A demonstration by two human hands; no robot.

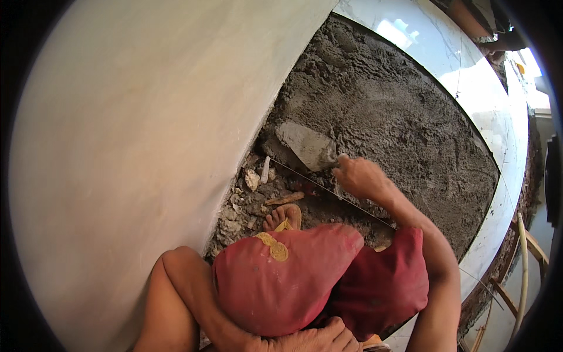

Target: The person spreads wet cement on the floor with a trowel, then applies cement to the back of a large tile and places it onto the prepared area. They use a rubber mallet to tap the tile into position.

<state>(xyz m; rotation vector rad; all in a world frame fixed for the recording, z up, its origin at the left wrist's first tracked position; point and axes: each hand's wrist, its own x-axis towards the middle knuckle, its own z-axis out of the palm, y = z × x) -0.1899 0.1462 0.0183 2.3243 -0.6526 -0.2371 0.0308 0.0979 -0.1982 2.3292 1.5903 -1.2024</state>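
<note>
My right hand (360, 178) is closed on the handle of a trowel (309, 144). The trowel's flat, mortar-coated blade lies on the dark wet mortar bed (387, 111), pointing toward the wall. My left hand (316, 338) is low in front of me at the bottom edge, below my red-clothed knees. Its fingers are bent, and what they close on, if anything, is hidden. A thin taut string (316, 183) runs from a pale peg (265, 170) near the wall, along the near edge of the mortar, to beside my right forearm.
A smooth cream wall (135, 129) rises on the left. Glossy white tiles (492, 108) border the mortar at the far and right sides. Rubble (233, 220) and a broken brown piece (285, 198) lie by my sandalled foot (286, 217). Wooden poles (521, 264) stand at the right.
</note>
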